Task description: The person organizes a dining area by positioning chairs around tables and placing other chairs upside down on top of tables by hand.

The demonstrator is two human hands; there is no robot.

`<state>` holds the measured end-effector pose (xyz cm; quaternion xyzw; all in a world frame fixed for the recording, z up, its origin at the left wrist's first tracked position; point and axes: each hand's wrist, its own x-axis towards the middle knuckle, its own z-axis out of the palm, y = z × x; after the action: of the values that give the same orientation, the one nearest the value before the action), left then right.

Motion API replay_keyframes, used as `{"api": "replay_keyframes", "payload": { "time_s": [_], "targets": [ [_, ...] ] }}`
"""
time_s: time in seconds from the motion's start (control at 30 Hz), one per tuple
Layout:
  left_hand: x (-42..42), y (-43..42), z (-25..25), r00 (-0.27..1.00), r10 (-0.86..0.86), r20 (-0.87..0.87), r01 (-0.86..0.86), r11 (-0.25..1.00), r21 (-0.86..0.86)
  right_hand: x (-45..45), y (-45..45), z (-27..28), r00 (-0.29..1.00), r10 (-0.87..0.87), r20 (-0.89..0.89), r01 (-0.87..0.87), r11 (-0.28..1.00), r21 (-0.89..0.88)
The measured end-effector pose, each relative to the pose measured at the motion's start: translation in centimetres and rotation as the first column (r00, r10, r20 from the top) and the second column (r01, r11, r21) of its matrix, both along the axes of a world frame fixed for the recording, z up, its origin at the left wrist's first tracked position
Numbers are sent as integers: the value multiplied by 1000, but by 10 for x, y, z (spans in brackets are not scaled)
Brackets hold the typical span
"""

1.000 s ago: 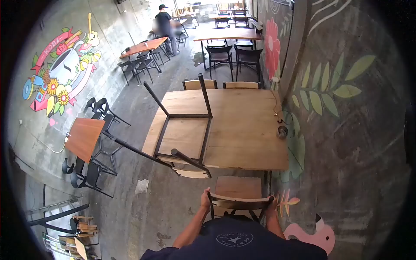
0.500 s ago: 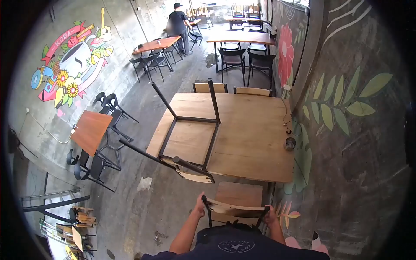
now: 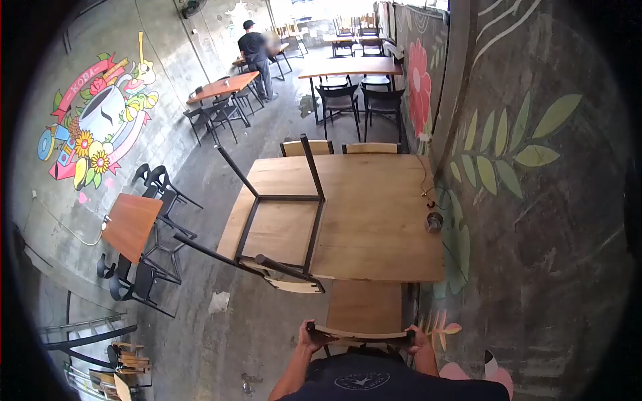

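Note:
A chair with a wooden seat [image 3: 364, 306] and a curved wooden backrest [image 3: 361, 335] is right in front of my body. My left hand [image 3: 308, 336] is closed around the left end of the backrest, and my right hand [image 3: 420, 339] grips its right end. The seat's far edge lies at the near edge of the wooden table [image 3: 381, 227]; whether they touch, I cannot tell. On the table's left half, an upside-down chair [image 3: 313, 230] rests with its dark metal legs pointing up. The legs of the held chair are mostly hidden.
Two chair backs [image 3: 371, 148] show behind the table. A small metal container [image 3: 434, 222] and a cable sit at its right edge, near the painted wall [image 3: 508, 267]. Orange-brown tables [image 3: 134, 224] with black chairs stand left and farther back. A person [image 3: 255, 57] stands in the background.
The held chair has tipped, its seat appearing larger and its backrest seen more from above. My view has shifted slightly. The background person has turned, and the black chair beside them is out of sight.

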<state>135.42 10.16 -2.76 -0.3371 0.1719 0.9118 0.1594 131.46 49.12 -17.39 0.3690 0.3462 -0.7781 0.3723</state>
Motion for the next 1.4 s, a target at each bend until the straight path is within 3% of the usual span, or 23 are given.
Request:
{"api": "replay_keyframes", "payload": {
  "time_s": [0.1, 0.17, 0.2, 0.27, 0.3, 0.37, 0.43, 0.6, 0.7, 0.77, 0.9, 1.0, 1.1, 1.13, 1.2, 1.27, 1.3, 1.37, 1.4],
  "targets": [
    [-4, 7, 2, 997, 60, 40, -60, 998, -2, 0, 1, 16, 993, -84, 81, 73, 988, 138],
    [-10, 7, -15, 998, 68, 12, -67, 997, -43, -17, -3, 3, 985, -172, -7, 172, 984, -53],
    [-17, 5, -36, 994, 110, 25, -108, 993, -50, 0, 24, 17, 984, -178, -4, 178, 983, -49],
    [-32, 4, -59, 987, 158, 30, -155, 984, -87, -40, -38, 132, 989, -133, -66, 147, 945, 291],
    [-38, 7, -56, 989, 147, 27, -145, 986, -86, -41, -34, 104, 987, -144, -70, 158, 944, 291],
    [-55, 13, -46, 990, 135, 27, -131, 985, -112, -54, -22, 21, 967, -223, -126, 222, 975, -25],
    [-70, 12, -69, 989, 136, 50, -131, 988, -86, -67, -8, -19, 967, -212, -138, 213, 977, -4],
    [-94, 20, -93, 980, 176, 90, -169, 982, -83, -76, -16, 18, 949, -235, -209, 268, 952, 146],
    [-104, 21, -102, 974, 191, 124, -181, 979, -90, -86, -14, -7, 930, -243, -276, 272, 960, 70],
    [-112, 19, -114, 976, 168, 137, -159, 985, -73, -96, -12, -21, 936, -298, -188, 306, 952, 17],
    [-112, 18, -110, 987, 147, 64, -141, 985, -96, -97, -11, -46, 944, -250, -216, 278, 954, 113],
    [-107, 4, -149, 997, 71, 1, -71, 995, -66, -87, -24, 2, 937, -274, -214, 296, 952, 74],
    [-113, -1, -147, 988, 115, 104, -111, 993, -50, -92, -25, -22, 928, -234, -289, 271, 958, 96],
    [-114, 0, -144, 978, 113, 173, -99, 991, -84, -97, -18, -50, 949, -223, -221, 249, 963, 98],
    [-108, -2, -136, 959, 118, 257, -91, 989, -114, -91, -17, -50, 969, -203, -137, 218, 970, 106],
    [-101, -7, -126, 981, -53, 187, 96, 969, -226, -95, -23, -9, 984, -118, -131, 130, 987, 94],
    [-96, -11, -121, 980, -37, 195, 79, 973, -215, -91, -25, -1, 988, -98, -123, 111, 988, 105],
    [-91, -25, -113, 965, -214, 151, 251, 922, -294, -95, -26, 6, 968, -147, -202, 141, 989, -45],
    [-87, -29, -112, 961, -168, 219, 241, 898, -368, -96, -25, 7, 970, -123, -207, 118, 992, -36]
  ]
}}
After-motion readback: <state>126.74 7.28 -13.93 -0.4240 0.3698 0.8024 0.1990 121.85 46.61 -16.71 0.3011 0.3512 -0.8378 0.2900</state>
